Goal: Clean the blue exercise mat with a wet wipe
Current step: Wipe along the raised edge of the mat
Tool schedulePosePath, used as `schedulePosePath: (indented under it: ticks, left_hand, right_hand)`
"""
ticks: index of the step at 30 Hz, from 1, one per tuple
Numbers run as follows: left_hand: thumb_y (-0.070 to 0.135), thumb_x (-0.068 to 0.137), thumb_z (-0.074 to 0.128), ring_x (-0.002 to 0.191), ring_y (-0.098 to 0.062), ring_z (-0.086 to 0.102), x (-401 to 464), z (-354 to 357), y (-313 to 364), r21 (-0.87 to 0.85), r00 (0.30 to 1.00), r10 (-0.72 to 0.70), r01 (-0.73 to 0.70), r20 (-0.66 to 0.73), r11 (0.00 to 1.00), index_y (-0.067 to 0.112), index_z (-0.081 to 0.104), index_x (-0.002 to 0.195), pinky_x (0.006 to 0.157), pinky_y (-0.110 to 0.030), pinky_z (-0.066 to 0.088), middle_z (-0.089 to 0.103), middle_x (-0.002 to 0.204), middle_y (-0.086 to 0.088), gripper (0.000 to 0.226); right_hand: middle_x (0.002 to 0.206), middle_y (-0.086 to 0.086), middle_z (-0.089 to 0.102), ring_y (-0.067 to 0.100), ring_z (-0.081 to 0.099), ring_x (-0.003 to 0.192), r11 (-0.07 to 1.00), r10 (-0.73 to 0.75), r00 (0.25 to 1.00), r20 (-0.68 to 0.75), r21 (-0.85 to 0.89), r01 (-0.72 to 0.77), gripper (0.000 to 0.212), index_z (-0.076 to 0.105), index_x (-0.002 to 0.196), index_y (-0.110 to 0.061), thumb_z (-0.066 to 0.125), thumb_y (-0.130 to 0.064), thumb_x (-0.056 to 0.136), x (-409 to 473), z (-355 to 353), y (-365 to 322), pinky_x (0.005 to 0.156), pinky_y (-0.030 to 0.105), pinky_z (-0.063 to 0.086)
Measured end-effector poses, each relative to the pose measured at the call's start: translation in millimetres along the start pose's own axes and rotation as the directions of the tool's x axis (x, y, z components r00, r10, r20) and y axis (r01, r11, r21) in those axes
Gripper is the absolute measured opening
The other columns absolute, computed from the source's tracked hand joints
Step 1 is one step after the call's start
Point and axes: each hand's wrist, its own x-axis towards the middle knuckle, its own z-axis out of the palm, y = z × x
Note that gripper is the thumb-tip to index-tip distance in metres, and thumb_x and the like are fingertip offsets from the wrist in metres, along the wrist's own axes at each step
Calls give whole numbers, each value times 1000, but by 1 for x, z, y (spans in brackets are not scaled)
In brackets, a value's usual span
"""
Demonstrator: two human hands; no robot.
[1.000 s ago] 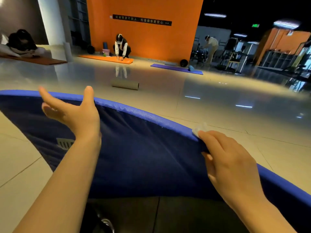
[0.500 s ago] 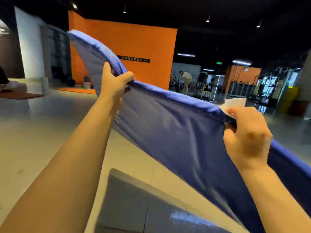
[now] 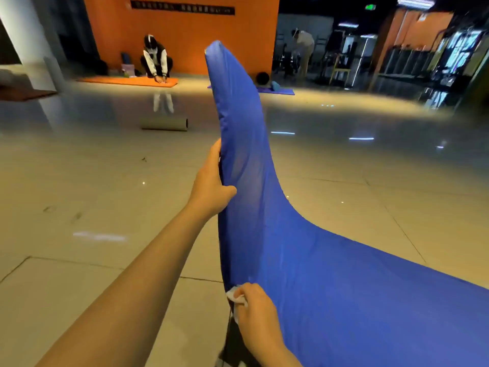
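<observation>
While the blue exercise mat [image 3: 264,207] is held raised off the floor [image 3: 79,207], its edge gripped by the left hand [image 3: 211,186], the wet wipe [image 3: 232,296], pinched against it in the right hand [image 3: 254,311], should be drawn firmly along the edge.

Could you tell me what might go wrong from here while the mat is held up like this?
The blue mat stands on edge, gripped only by the left hand along one edge; its tall free end could flop over. The right hand pinches the wet wipe together with the mat's edge, so the wipe might slip out and drop onto the floor.
</observation>
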Motion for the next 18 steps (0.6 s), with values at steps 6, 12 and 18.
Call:
schedulePosePath:
  ticks: [6,12,18]
  left_hand:
    - [0,79,73,118,-13,52,-57,43,-34,-36,963,-203,200,-177,979,32,27,150,92,-33,50,44,130,19,91]
    - [42,87,72,85,-8,59,-64,48,6,136,965,-92,128,-246,982,30,44,130,73,-29,52,52,93,22,53]
    - [29,90,65,77,-22,60,-119,70,29,334,993,-94,111,-66,936,24,48,101,67,-37,48,62,92,2,21]
  right_hand:
    - [78,-9,57,12,53,73,965,187,971,-149,211,-154,21,51,78,-26,58,-28,97,-1,-49,26,58,17,38]
    - [78,-6,58,9,54,70,911,248,960,-130,368,-185,12,57,82,-17,58,-8,90,-7,-110,22,58,16,41]
    - [88,-6,62,13,59,77,834,262,925,-276,548,-72,15,61,98,-15,56,-4,90,-23,-171,-12,55,19,44]
